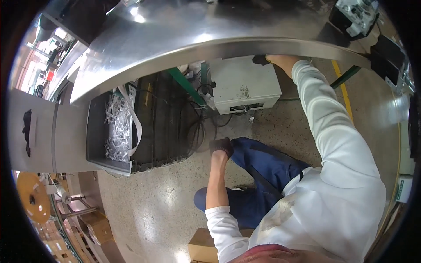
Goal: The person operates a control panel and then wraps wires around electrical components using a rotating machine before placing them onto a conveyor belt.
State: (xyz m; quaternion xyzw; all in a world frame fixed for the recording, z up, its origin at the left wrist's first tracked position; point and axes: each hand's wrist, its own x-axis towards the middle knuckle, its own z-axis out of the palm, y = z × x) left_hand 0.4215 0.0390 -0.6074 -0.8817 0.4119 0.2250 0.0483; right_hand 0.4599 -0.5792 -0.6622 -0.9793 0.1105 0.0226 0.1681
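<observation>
My left hand, in a dark glove, is closed beside my bent knee in blue trousers. Whether anything is inside its curled fingers is hidden. Under the steel table's front edge, my right hand reaches in, also dark-gloved, at the back of a light grey metal box. The table edge partly covers that hand, so its grip is unclear. A slot with cables opens in the box's near side, and scuffs mark its top.
The curved steel table overhangs the box. Left of it stands a black bin holding clear plastic scraps. Dark cables lie on the floor near a green table leg. A cardboard box sits behind my left arm.
</observation>
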